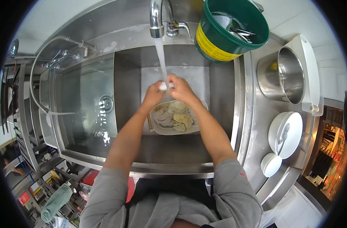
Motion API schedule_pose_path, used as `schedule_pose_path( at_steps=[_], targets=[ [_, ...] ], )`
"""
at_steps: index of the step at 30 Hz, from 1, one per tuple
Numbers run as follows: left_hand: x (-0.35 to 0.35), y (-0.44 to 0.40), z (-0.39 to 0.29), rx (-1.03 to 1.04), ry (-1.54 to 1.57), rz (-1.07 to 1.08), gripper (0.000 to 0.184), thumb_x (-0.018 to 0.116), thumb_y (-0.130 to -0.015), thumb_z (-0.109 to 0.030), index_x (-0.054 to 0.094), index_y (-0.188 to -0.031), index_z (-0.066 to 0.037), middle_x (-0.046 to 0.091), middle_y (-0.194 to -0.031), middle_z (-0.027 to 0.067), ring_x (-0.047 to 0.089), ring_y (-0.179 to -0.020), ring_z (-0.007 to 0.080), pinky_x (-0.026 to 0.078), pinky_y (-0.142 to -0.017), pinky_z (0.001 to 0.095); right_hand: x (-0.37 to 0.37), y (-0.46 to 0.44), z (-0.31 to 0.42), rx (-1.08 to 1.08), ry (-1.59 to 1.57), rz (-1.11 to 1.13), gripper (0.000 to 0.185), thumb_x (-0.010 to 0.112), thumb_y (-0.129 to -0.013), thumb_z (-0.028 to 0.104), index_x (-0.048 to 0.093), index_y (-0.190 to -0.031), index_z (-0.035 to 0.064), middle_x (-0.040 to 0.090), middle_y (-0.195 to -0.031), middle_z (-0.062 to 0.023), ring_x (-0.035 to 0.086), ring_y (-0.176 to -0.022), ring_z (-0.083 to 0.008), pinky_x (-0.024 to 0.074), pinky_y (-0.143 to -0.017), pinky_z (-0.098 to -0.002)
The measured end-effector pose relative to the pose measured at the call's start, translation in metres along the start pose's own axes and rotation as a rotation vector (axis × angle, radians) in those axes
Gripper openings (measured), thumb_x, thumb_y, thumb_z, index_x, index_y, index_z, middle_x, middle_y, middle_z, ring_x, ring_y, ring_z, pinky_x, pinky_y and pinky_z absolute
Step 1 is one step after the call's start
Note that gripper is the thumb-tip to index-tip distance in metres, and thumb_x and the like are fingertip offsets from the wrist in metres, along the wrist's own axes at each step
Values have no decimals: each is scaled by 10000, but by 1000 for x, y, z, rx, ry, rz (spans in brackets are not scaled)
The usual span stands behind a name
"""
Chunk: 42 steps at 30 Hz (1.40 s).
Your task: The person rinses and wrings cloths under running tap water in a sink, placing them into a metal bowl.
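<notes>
Under the running tap (157, 22), both hands close on a small white object (166, 86) whose kind I cannot make out. My left hand (153, 95) grips its left side. From the right, my right hand (180, 90) wraps round it, slightly blurred. Water falls onto the object and my fingers. Just below the hands, a white tub (173, 132) stands in the sink basin (128, 76) with crumpled, cream-coloured wet cloths (176, 116) inside. My forearms partly cover the tub's sides.
On the left, a second basin (86, 91) holds water, with a spray hose (33, 76) beside it. A green bucket (234, 34) of utensils stands at back right. A steel pot (270, 72) and white bowls (285, 133) sit on the right counter.
</notes>
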<state>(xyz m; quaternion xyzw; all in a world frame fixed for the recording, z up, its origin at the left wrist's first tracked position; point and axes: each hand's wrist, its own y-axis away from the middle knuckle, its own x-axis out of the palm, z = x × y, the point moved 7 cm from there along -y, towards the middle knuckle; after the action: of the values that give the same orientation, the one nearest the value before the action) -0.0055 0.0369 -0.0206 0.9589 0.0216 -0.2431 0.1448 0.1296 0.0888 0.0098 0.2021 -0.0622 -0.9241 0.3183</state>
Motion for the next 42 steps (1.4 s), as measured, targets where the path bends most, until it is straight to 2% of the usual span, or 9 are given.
schedule_pose_path(
  at_steps=[6,10,13,16,24,27,32,37,42],
  targets=[
    [-79,22,-68,76,236,-51,146,583,-812,-62,681,-893,11,696,-791,73,635,-730,134,485,-667,298,41,-7,-73,272,-7,-146,453,715,-778,74,627,-1219,27,710,-1033,-136,672,-901,-243,512,-829,-354],
    [-62,29,-5,265,-350,-117,584,684,-747,-46,565,-1318,-41,639,-1193,157,599,-1104,190,485,-926,313,47,-2,-49,194,-381,-144,446,748,-718,86,646,-1145,9,703,-973,-101,657,-865,-199,512,-790,-336],
    [-13,37,1,-58,471,99,741,731,-738,-8,451,-1423,-31,574,-1320,152,555,-1204,227,443,-1022,333,61,13,0,174,-441,-95,344,782,-711,148,670,-1002,2,700,-893,-103,657,-828,-207,508,-759,-341],
    [17,31,53,80,274,11,699,692,-795,-7,416,-1437,-37,593,-1275,134,595,-1134,235,483,-959,330,59,35,19,227,-815,-251,314,783,-799,177,658,-1055,45,699,-968,-73,653,-863,-175,499,-790,-336],
    [-8,13,35,-293,1268,-232,522,454,-861,101,444,-1368,-20,587,-1250,140,606,-1132,259,518,-950,378,81,-11,-14,204,-1514,-310,477,631,-952,403,546,-1269,57,674,-1095,-53,653,-989,-231,490,-951,-392],
    [-36,12,25,-129,863,-350,475,505,-877,11,454,-1346,-47,591,-1227,130,614,-1087,268,516,-954,392,80,-48,-42,218,-1261,-413,372,687,-840,241,605,-1145,44,678,-1023,-73,664,-938,-258,533,-884,-398],
    [-13,3,31,-552,1644,28,205,517,-957,-184,592,-1103,-60,659,-1028,92,654,-934,235,546,-864,392,73,-29,37,-304,67,-395,265,702,-731,166,667,-936,1,630,-1116,-190,606,-960,-372,486,-879,-419],
    [12,-44,86,-168,1221,78,218,483,-995,-202,615,-1013,-28,669,-931,123,672,-812,271,574,-737,402,70,-6,52,-301,-116,-555,348,708,-875,313,681,-970,-21,677,-890,-152,602,-960,-351,471,-864,-437],
    [9,-29,44,-576,1601,-449,248,549,-986,-273,606,-1009,-33,646,-899,119,649,-794,279,566,-717,430,67,-22,-27,201,-723,-963,286,714,-895,235,648,-959,-36,640,-833,-102,585,-797,-186,482,-741,-332]
  ],
)
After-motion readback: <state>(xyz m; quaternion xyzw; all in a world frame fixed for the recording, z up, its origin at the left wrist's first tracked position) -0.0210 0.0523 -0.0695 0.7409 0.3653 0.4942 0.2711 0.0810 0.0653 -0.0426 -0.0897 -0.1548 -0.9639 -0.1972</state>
